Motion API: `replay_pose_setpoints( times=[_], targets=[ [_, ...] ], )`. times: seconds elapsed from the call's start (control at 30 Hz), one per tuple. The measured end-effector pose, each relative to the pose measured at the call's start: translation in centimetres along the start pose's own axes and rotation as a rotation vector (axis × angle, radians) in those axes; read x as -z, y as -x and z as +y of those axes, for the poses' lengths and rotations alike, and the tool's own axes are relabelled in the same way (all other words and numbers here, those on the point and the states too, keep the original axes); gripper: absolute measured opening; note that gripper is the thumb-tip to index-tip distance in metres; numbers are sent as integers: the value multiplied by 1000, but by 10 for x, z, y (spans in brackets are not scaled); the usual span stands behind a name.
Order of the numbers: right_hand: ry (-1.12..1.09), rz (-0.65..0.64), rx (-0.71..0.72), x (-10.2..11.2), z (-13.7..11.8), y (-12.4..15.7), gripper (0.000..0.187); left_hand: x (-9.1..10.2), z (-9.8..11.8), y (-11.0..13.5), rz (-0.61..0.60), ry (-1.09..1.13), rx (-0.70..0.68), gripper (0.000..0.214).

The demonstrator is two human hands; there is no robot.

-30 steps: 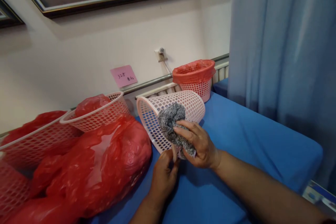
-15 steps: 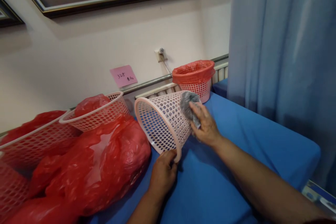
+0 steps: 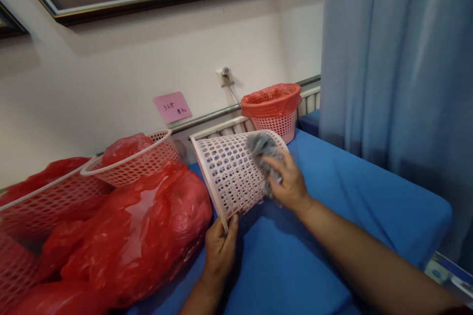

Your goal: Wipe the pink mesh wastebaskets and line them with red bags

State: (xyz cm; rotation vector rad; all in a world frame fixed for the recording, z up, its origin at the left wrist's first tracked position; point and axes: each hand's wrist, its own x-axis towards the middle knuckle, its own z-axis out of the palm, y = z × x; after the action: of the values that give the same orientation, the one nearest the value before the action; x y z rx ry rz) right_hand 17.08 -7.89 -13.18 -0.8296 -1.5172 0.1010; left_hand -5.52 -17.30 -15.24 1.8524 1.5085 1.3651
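A pale pink perforated plastic basket [image 3: 231, 170] lies tipped on its side above the blue-covered table [image 3: 295, 256], its rim facing left. My left hand [image 3: 220, 246] pinches the lower edge of that rim between thumb and fingers. In my right hand [image 3: 290, 182] is a crumpled grey cloth [image 3: 261, 145], pressed against the outer wall close to the basket's base. The right fingers are slightly blurred by motion. Left of the basket rests a large bundle of red plastic bags [image 3: 148, 236], just beside my left hand.
A basket with a red bag lining [image 3: 273, 108] stands behind, near the radiator [image 3: 221, 129]. More pink baskets [image 3: 162, 150] with red bags crowd the left. A pink note [image 3: 172, 107] is on the wall, and a blue curtain [image 3: 391, 83] hangs at the right.
The basket has turned, so its open mouth no longer shows and more of its outer wall faces me. My left hand has shifted slightly left with the rim; the cloth has moved slightly along the wall.
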Motion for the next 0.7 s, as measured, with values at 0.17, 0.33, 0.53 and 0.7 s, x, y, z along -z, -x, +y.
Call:
replay_pose_setpoints(
  times=[0.17,0.33,0.53,0.7],
  targets=[
    [59,199,-499,4,44,-19,46,-1,4,-1,-127,-144,-171,37],
    [-51,-128,163,2,-20,7,51,-2,-5,-1,-145,-191,-245,33],
    [-157,-203,409,-1,-41,19,48,-1,-10,-3,-181,-220,-236,32],
    [60,118,-380,1,31,-13,47,-4,-4,-6,-210,-262,-255,36]
  ],
)
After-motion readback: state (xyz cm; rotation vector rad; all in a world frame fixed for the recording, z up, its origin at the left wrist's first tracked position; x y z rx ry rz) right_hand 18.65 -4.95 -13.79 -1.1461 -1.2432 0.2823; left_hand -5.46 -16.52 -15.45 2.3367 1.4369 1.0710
